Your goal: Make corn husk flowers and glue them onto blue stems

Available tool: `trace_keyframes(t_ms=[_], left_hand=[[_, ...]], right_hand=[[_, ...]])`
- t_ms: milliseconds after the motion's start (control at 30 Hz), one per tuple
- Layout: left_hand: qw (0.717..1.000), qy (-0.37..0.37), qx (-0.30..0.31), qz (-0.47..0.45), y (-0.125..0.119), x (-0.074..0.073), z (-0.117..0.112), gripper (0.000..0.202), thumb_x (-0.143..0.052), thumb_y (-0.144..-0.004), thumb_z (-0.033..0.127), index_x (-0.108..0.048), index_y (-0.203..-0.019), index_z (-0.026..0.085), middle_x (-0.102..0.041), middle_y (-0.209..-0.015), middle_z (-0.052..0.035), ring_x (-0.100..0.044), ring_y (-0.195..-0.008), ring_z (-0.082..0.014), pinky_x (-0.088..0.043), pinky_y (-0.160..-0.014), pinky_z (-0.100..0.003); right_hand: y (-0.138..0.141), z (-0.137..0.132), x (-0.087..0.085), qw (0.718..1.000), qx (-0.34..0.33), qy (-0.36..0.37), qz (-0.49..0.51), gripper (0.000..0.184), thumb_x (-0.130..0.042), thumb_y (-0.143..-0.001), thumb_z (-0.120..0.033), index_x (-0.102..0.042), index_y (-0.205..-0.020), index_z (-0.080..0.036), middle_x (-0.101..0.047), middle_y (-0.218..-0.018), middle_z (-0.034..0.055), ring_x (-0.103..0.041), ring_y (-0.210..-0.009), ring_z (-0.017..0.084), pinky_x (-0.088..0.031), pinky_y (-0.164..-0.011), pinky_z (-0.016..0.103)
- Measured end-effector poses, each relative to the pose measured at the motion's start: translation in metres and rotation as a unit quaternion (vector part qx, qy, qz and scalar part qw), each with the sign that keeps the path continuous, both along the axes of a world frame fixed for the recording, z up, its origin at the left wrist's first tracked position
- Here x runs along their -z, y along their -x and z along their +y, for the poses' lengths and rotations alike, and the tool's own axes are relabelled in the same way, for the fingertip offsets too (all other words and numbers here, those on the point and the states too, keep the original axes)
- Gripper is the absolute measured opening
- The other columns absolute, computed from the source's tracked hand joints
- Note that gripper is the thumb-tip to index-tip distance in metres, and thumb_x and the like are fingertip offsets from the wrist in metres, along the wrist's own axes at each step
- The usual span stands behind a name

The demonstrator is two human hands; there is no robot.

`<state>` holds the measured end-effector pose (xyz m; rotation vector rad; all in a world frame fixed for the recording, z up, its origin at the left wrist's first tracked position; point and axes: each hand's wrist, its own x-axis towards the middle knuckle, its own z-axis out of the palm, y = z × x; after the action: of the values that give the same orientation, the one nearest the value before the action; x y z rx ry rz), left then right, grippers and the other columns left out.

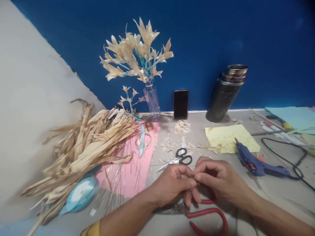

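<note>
Beneath both hands — red-handled scissors | beyond — black-handled scissors | rightward: glue gun

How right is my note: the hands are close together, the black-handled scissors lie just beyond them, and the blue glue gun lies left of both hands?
Not left: the head view shows the blue glue gun right of the left hand and right hand. The rest stands.

L hand, R hand, fingertips pinched tog., forearms converging
</note>
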<state>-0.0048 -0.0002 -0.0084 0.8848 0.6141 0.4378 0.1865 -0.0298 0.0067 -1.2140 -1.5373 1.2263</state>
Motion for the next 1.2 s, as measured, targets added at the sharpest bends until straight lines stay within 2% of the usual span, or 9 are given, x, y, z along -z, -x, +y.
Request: trace_keyframes(t_ms=[100,233,367,533,667,767,967,1100,1200], left_hand=[[0.999,-0.017,-0.023,0.019,-0.002,-0.002,-0.002,0.042,-0.080,-0.074,0.050,-0.063,-0.078,0.011,-0.072,-0.064,-0.0079,-0.058,-0.042,-0.0102,-0.042,-0.042,-0.019],[0.999,-0.010,-0.036,-0.009,-0.003,-0.001,-0.002,0.046,-0.080,-0.071,0.055,-0.066,-0.073,0.011,-0.065,-0.060,-0.0034,-0.055,-0.043,-0.0095,-0.048,-0.048,-0.023],[0.999,-0.011,-0.051,-0.002,-0.003,-0.001,-0.002,0.046,-0.080,-0.071,0.054,-0.067,-0.074,0.010,-0.065,-0.064,-0.0041,-0.055,-0.045,-0.0083,-0.046,-0.047,-0.021],[0.997,-0.034,-0.061,0.033,-0.002,-0.006,-0.002,0.042,-0.083,-0.070,0.049,-0.066,-0.074,0.011,-0.068,-0.064,-0.0047,-0.056,-0.046,-0.0090,-0.046,-0.047,-0.021],[0.997,-0.034,-0.044,0.049,-0.002,-0.010,-0.003,0.042,-0.085,-0.066,0.048,-0.068,-0.078,0.011,-0.070,-0.065,-0.0057,-0.057,-0.046,-0.0097,-0.046,-0.048,-0.022],[0.997,-0.034,-0.033,0.056,-0.004,-0.013,-0.005,0.046,-0.083,-0.067,0.053,-0.067,-0.074,0.011,-0.069,-0.063,-0.0061,-0.056,-0.045,-0.0094,-0.045,-0.048,-0.021],[0.997,-0.039,-0.039,0.046,-0.008,-0.009,-0.010,0.046,-0.078,-0.074,0.055,-0.060,-0.071,0.013,-0.068,-0.061,-0.0049,-0.056,-0.044,-0.0086,-0.041,-0.047,-0.019],[0.997,-0.029,-0.068,0.030,-0.007,-0.001,-0.009,0.042,-0.079,-0.074,0.050,-0.060,-0.073,0.013,-0.065,-0.058,-0.0021,-0.054,-0.042,-0.0081,-0.042,-0.045,-0.020],[0.996,-0.035,-0.071,0.034,-0.006,-0.001,-0.009,0.043,-0.079,-0.072,0.052,-0.061,-0.075,0.013,-0.066,-0.059,-0.0026,-0.054,-0.042,-0.0086,-0.042,-0.044,-0.020]], right_hand=[[0.004,-0.003,0.000,0.997,0.008,0.047,0.052,0.022,-0.078,-0.078,-0.038,-0.068,-0.072,-0.020,-0.065,-0.065,-0.0013,-0.063,-0.061,0.016,-0.048,-0.061,0.028],[0.011,-0.005,-0.003,0.967,-0.080,0.148,0.190,0.037,-0.079,-0.079,-0.041,-0.067,-0.109,-0.024,-0.069,-0.068,-0.0021,-0.072,-0.062,0.020,-0.055,-0.062,0.031],[0.013,-0.004,-0.002,0.975,-0.048,0.106,0.190,0.025,-0.078,-0.080,-0.042,-0.076,-0.091,-0.020,-0.065,-0.083,0.0001,-0.072,-0.063,0.017,-0.058,-0.062,0.030],[0.010,-0.004,0.002,0.977,-0.050,0.096,0.182,0.023,-0.074,-0.085,-0.041,-0.077,-0.080,-0.019,-0.064,-0.076,0.0000,-0.070,-0.060,0.016,-0.058,-0.065,0.032],[0.006,-0.004,0.001,0.994,0.000,0.044,0.100,0.023,-0.077,-0.081,-0.036,-0.075,-0.067,-0.019,-0.063,-0.070,0.0001,-0.066,-0.066,0.016,-0.055,-0.069,0.029],[0.006,-0.004,0.001,0.995,0.026,0.049,0.089,0.026,-0.079,-0.078,-0.033,-0.068,-0.060,-0.018,-0.060,-0.069,-0.0017,-0.062,-0.059,0.013,-0.052,-0.062,0.026],[0.011,-0.006,0.001,0.987,0.013,0.084,0.136,0.031,-0.080,-0.077,-0.040,-0.058,-0.067,-0.019,-0.062,-0.074,-0.0023,-0.063,-0.048,0.011,-0.048,-0.049,0.024],[0.012,-0.004,-0.001,0.970,-0.074,0.116,0.203,0.027,-0.076,-0.084,-0.043,-0.070,-0.094,-0.019,-0.067,-0.067,-0.0005,-0.071,-0.061,0.019,-0.055,-0.063,0.031],[0.012,-0.003,0.001,0.967,-0.050,0.110,0.224,0.026,-0.079,-0.081,-0.043,-0.076,-0.080,-0.017,-0.069,-0.076,0.0041,-0.071,-0.070,0.019,-0.057,-0.071,0.033]])
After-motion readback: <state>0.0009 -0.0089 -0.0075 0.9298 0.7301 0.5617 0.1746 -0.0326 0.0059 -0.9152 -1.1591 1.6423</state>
